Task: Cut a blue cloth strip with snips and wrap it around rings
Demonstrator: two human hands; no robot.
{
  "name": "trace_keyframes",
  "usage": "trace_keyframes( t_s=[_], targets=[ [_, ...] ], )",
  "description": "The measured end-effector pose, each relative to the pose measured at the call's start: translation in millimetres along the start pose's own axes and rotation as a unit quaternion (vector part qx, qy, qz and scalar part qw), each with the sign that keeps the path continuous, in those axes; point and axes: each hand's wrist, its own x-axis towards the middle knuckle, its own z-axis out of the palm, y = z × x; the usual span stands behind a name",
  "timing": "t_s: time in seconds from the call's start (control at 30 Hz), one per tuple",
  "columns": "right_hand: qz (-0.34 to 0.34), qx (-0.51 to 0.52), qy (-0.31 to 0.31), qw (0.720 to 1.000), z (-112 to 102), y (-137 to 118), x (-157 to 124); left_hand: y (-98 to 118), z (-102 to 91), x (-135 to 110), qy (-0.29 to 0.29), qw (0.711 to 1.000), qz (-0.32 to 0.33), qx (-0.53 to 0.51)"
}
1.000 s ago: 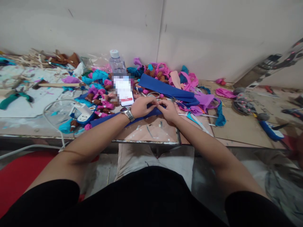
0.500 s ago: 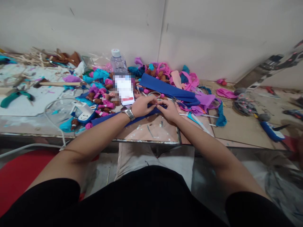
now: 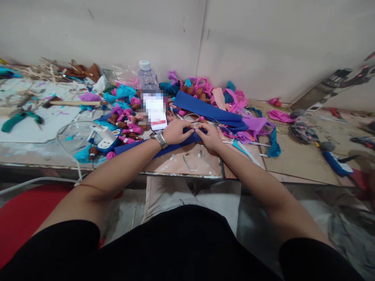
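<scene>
My left hand [image 3: 177,132] and my right hand [image 3: 209,135] meet at the middle of the table, thumbs and fingertips pinching a long strip of dark blue fabric [image 3: 131,149]. One end of this strip runs left under my left forearm. A thin pale ring-like piece shows between the fingertips, too small to make out well. Just beyond the hands lies a second, folded blue fabric strip [image 3: 208,109]. A round hoop [image 3: 191,117] rests behind my fingers. Close to my left hand is a phone [image 3: 158,121] with a lit screen.
Knotted bundles of coloured fabric [image 3: 129,121] spread left and behind. A clear bottle [image 3: 148,80] stands at the back. On the left are a power strip [image 3: 107,143], a hammer [image 3: 76,103] and green-handled pliers [image 3: 13,121]. Cardboard [image 3: 299,160] covers the right side, with a blue-and-white tool [image 3: 336,163].
My fingertips have shifted slightly on the blue fabric, and a pale ring-like piece shows more clearly between them. Otherwise the hands stay in place.
</scene>
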Motion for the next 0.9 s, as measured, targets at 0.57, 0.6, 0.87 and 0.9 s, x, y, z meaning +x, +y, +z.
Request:
trace_keyframes(
  t_s=[0.57,0.6,0.87,0.9],
  targets=[
    [0.033,0.02,0.016,0.999,0.6,2.1,-1.0,-0.7,0.7,-0.2,0.0,1.0,-0.016,-0.006],
    [0.029,0.017,0.017,0.999,0.3,1.0,-0.9,-0.4,0.8,0.0,-0.001,1.0,-0.016,-0.012],
    [0.027,0.01,0.029,0.999,-2.6,-1.6,1.2,-2.9,-4.2,1.7,0.018,0.999,-0.031,-0.036],
    [0.031,0.009,0.028,0.999,-3.2,-2.3,1.2,-3.7,-5.7,1.9,0.024,0.999,-0.033,-0.034]
  ],
)
